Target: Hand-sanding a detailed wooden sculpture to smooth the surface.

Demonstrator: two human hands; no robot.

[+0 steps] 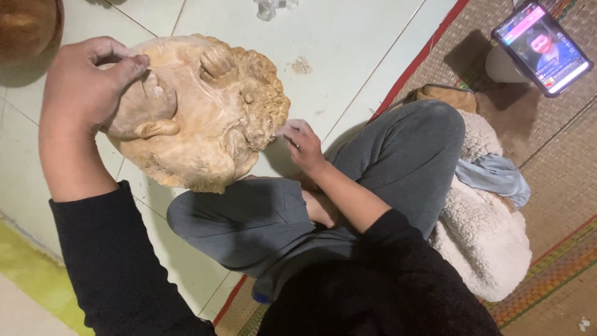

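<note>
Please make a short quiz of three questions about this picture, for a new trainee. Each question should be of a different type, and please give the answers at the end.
1. True or false: the left hand grips the pale wooden carving at its top edge.
2. Where does the right hand touch the carving? A) its right edge B) its underside C) not at all
3. Fill in: the phone with a lit screen lies on the woven ____.

Key: 1 true; 2 A, the fingertips meet the rough right edge; 3 mat.
</note>
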